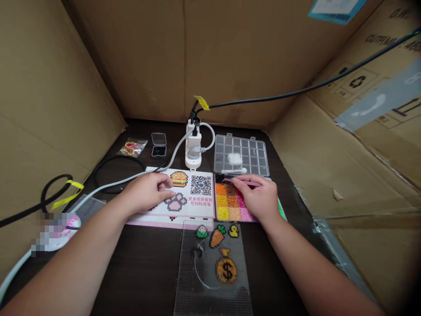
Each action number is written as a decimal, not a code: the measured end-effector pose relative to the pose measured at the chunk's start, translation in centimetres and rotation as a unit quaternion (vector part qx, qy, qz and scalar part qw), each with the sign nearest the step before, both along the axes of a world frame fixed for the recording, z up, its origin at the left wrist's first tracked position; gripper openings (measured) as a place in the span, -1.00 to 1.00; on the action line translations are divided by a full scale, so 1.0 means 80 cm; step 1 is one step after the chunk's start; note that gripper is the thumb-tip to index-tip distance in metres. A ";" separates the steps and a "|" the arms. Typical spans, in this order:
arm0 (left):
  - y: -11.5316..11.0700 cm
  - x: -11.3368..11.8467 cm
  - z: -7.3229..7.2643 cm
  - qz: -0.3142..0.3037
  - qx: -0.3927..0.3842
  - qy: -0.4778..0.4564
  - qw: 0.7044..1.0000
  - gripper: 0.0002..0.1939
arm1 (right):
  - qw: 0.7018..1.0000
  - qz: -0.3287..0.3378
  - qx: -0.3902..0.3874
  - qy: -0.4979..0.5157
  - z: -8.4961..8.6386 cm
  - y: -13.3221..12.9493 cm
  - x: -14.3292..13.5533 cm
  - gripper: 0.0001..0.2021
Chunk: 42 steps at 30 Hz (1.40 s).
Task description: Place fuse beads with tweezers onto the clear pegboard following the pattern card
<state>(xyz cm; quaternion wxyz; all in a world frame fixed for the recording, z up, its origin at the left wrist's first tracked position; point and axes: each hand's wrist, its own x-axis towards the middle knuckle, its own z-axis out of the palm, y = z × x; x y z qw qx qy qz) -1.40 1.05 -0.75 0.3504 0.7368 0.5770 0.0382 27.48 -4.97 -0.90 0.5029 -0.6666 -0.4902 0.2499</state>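
My right hand [261, 197] pinches pink tweezers [252, 183] over the bead box [215, 210]; their tips reach the black bead compartment at its back left. Orange, yellow, brown, pink and green beads fill other compartments, some hidden under my hand. On the pattern sheet [200, 208] lies my left hand [144, 193], thumb and curled fingers apart, beside a burger and a paw picture, with nothing visible in it. Nearer to me is a clear pegboard [210, 303] bearing a bead money bag [226, 270], a carrot [217, 237], a duck [233, 231] and a green-and-white figure [202, 231].
The box's clear lid [259, 153] lies behind it, a white piece [234, 159] inside. A power strip [193, 153] with cables stands at the back centre. A small black-filled case [159, 151] and a bag of coloured rings [132, 148] sit left. Cardboard walls [148, 57] surround the table.
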 end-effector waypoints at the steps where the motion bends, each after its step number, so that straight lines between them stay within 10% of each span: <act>1: 0.000 0.000 0.000 0.001 -0.002 0.000 1.000 -0.74 | 1.000 0.000 0.000 0.000 0.000 0.000 0.000 -0.83; 30: 0.000 -0.001 -0.002 -0.001 0.014 -0.005 1.000 -0.73 | 0.972 0.039 -0.008 0.230 0.025 -0.010 0.001 -0.72; 36: -0.002 -0.001 -0.001 -0.002 0.033 -0.014 0.999 -0.69 | 0.956 0.047 -0.025 0.289 0.057 -0.040 -0.006 -0.77; 42: 0.000 0.002 -0.001 0.007 0.017 -0.026 0.999 -0.69 | 0.962 0.041 -0.043 0.267 0.046 -0.098 -0.019 -0.79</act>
